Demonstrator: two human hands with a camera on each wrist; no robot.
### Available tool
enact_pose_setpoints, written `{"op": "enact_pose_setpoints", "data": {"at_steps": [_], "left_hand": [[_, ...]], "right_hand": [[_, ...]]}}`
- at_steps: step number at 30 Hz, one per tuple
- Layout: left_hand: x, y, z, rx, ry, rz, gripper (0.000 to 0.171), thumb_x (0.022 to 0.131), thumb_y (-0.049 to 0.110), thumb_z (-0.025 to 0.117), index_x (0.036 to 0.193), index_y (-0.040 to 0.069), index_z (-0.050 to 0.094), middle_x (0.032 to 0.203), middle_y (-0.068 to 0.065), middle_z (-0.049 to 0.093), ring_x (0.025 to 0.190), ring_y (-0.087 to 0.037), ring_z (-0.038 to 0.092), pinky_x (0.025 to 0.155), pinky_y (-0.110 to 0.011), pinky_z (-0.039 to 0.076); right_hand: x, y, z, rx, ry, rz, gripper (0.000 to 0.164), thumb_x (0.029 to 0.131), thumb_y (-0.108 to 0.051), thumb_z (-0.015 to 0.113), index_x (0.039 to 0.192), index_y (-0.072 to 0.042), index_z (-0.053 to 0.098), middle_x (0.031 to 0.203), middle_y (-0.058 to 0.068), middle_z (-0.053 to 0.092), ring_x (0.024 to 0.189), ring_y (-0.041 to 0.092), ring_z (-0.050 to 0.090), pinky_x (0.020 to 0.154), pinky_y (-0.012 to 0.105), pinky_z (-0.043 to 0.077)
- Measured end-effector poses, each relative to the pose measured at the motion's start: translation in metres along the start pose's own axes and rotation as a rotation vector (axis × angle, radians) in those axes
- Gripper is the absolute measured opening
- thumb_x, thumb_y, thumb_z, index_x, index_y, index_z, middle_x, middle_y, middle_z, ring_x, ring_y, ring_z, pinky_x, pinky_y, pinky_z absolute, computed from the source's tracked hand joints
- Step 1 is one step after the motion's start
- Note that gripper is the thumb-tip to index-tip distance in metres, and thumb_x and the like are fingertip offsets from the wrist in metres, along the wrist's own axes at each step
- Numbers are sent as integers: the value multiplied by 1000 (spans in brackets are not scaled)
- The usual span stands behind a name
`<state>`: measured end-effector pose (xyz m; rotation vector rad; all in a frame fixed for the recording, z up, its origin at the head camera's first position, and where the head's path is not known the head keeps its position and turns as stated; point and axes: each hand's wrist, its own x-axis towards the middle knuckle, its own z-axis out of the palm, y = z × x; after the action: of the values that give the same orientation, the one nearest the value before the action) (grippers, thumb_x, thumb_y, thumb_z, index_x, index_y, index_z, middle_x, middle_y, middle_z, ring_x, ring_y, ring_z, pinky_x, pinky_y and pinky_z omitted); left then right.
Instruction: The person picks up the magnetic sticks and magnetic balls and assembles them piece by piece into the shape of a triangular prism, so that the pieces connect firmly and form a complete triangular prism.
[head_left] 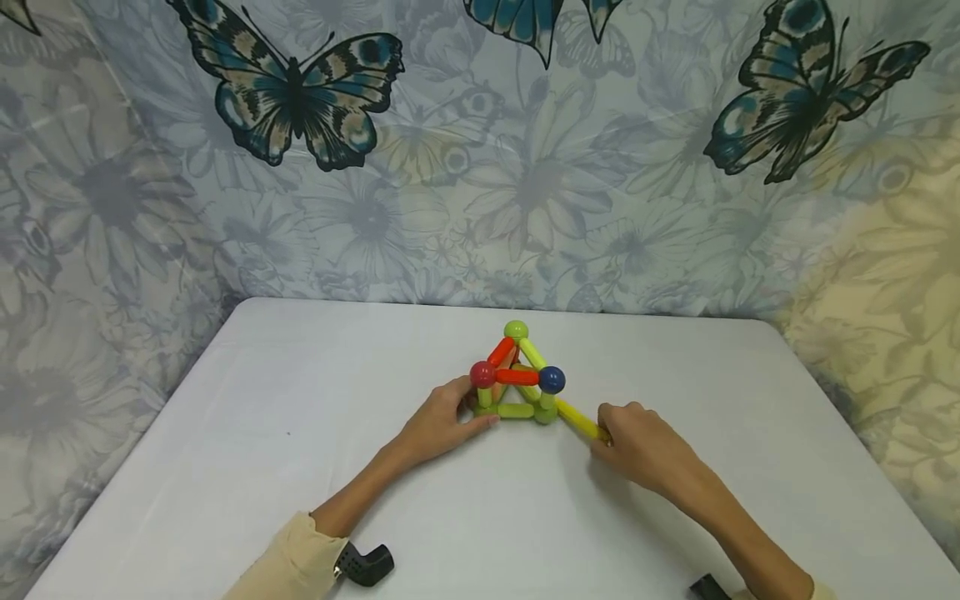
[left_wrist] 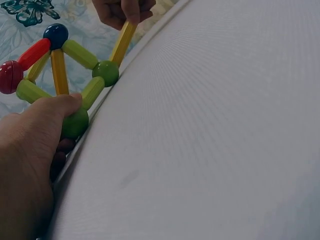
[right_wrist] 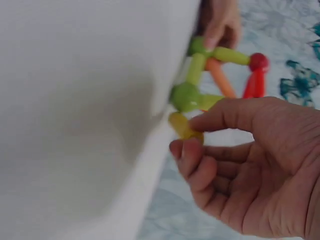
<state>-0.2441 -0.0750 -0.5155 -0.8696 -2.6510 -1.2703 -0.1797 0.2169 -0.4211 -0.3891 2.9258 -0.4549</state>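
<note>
A small frame of coloured rods and balls stands on the table, with a light green ball (head_left: 516, 331) at its top. Below that, a red rod (head_left: 517, 377) runs between a red ball (head_left: 483, 374) and a dark blue ball (head_left: 552, 379). My left hand (head_left: 438, 423) holds the frame at its lower left corner, thumb and fingers around a green ball (left_wrist: 75, 123). To the right, my right hand (head_left: 648, 446) pinches a yellow rod (head_left: 577, 418) between thumb and fingers. The rod's far end meets the lower right green ball (left_wrist: 105, 73).
The white table (head_left: 225, 433) spreads around the frame on all sides. A cloth backdrop (head_left: 540, 192) printed with butterflies and flowers rises behind its far edge. Black devices (head_left: 367, 567) sit near both cuffs.
</note>
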Motion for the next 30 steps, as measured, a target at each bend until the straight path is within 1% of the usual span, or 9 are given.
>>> {"op": "enact_pose_setpoints", "data": {"at_steps": [2,4,6,9,11,14,18,26,30], "left_hand": [[0,0,2,1,0,0,34,94,33,78,116,11,63,93,2,64,82,-11,53,72,-21,46],[0,0,3,2,-2,0,33,95,32,78,115,11,63,92,2,64,82,-11,53,72,-21,47],[-1,1,3,12,-3,-1,33,94,32,78,115,11,63,92,2,64,82,-10,53,72,-21,47],[-2,3,0,27,13,8,32,94,31,79,113,10,63,91,2,64,81,-11,53,71,-21,47],[-2,3,-1,31,25,16,32,93,31,79,112,10,63,91,1,64,81,-11,53,71,-21,47],[-1,3,-2,20,24,28,32,94,30,78,113,8,64,92,-1,65,81,-11,53,71,-21,47],[0,2,0,12,14,45,33,94,30,78,115,8,64,92,-2,66,80,-11,53,70,-20,47],[1,0,0,28,27,79,37,94,30,79,118,7,63,92,-1,66,80,-10,54,70,-20,48],[1,0,-1,28,26,78,39,93,30,79,121,8,62,92,-1,66,81,-10,55,71,-21,49]], "right_hand": [[-9,-7,-8,-30,4,30,8,86,-6,73,83,-4,65,68,2,60,55,14,49,52,25,41],[-17,-13,-16,-21,-10,32,8,85,-6,72,83,-6,65,67,1,59,54,13,48,50,25,40],[-23,-20,-20,26,-41,-13,7,86,-8,72,85,-8,66,66,-2,60,54,11,49,50,24,41],[-22,-32,-23,141,-76,-141,5,89,-8,71,90,-9,67,65,-6,63,52,5,51,50,20,44],[-15,-38,-19,192,-65,-221,6,91,-7,71,96,-6,67,71,-5,69,55,1,54,53,17,49],[-2,-47,-10,224,-6,-256,9,93,-3,70,101,-3,66,81,2,75,61,0,59,58,15,53],[8,-52,4,204,69,-232,13,92,-1,70,104,0,64,87,9,77,63,1,61,58,14,53],[16,-55,19,53,175,-196,22,92,-3,75,110,1,64,76,10,72,49,4,48,48,12,41],[20,-56,26,-15,217,-191,23,92,-7,78,109,1,65,74,10,71,50,7,49,48,14,40]]}}
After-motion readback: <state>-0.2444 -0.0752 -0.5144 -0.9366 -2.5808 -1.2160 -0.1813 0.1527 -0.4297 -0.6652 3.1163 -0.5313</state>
